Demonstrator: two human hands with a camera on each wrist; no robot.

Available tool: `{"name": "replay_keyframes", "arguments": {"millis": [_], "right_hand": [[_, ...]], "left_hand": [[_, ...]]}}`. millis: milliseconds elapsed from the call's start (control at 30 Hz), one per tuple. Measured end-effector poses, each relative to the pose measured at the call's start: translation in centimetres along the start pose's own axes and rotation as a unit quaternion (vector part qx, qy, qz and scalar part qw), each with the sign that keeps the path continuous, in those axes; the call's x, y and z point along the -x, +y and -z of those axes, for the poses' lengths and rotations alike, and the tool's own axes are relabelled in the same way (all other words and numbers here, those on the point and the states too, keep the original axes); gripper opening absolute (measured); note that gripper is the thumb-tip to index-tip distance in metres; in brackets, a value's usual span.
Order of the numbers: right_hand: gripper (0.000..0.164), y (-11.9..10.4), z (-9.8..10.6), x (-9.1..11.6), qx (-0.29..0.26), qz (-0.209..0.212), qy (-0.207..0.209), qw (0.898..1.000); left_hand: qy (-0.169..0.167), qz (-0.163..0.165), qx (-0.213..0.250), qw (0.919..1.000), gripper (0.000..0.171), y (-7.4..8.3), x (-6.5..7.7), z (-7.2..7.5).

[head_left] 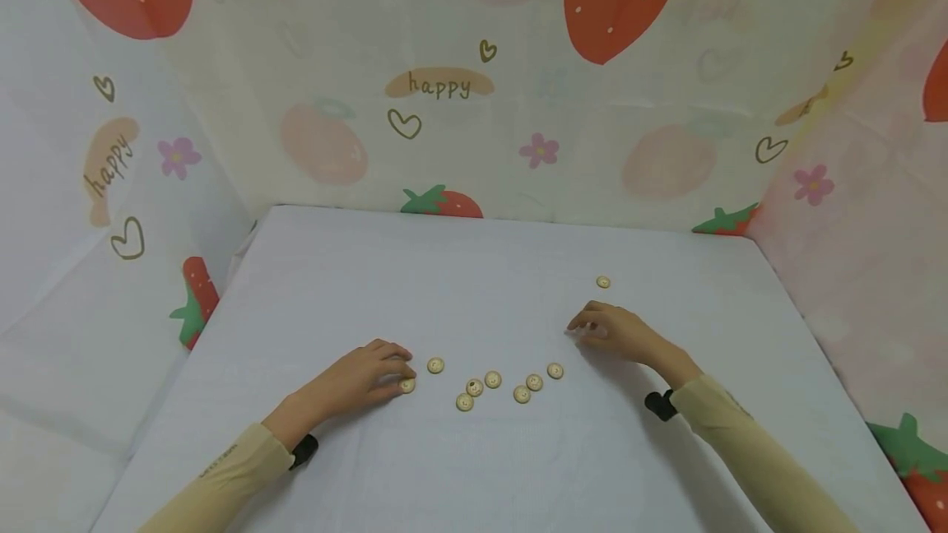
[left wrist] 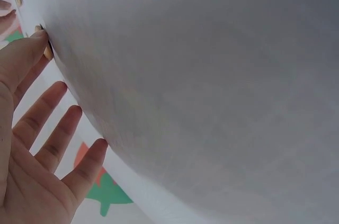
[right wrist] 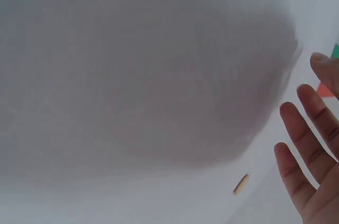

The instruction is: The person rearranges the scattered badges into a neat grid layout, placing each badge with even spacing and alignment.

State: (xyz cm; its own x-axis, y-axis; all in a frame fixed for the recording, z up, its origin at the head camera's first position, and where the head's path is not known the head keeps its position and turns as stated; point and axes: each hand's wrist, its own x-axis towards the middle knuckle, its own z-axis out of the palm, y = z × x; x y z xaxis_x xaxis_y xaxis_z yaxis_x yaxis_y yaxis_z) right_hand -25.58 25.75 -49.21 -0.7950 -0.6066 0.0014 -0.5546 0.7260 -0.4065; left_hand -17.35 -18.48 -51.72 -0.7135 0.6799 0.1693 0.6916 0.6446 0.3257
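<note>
At the left end of the scattered wooden buttons, my left hand (head_left: 369, 375) pinches a small round beige button (head_left: 407, 386) between thumb and index finger. In the left wrist view that button (left wrist: 48, 50) shows edge-on beside the thumb tip, while the other fingers are spread. My right hand (head_left: 618, 334) is above the cloth on the right, its fingers loosely bent. The right wrist view shows thumb and fingers apart with nothing held. Beyond this hand lies a single button (head_left: 603, 282), also seen there as a thin button (right wrist: 241, 184).
Between the hands, several more buttons lie flat on the white tablecloth (head_left: 474, 467), among them a button (head_left: 435, 365) near the left hand and a button (head_left: 555, 371) nearer the right. A strawberry-patterned curtain (head_left: 511, 113) encloses the back and sides.
</note>
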Motion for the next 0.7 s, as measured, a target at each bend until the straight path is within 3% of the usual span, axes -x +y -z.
{"name": "replay_keyframes", "arguments": {"millis": [300,700], "right_hand": [[0.020,-1.9,-0.5,0.4,-0.008,0.048,-0.021,0.999],[0.028,-2.8,-1.1,0.9,-0.011,0.089,-0.039,0.995]], "left_hand": [[0.001,-0.003,-0.004,1.0000,0.018,0.1,-0.1,0.1],[0.000,0.000,-0.003,1.0000,0.018,-0.1,0.0,-0.2]]}}
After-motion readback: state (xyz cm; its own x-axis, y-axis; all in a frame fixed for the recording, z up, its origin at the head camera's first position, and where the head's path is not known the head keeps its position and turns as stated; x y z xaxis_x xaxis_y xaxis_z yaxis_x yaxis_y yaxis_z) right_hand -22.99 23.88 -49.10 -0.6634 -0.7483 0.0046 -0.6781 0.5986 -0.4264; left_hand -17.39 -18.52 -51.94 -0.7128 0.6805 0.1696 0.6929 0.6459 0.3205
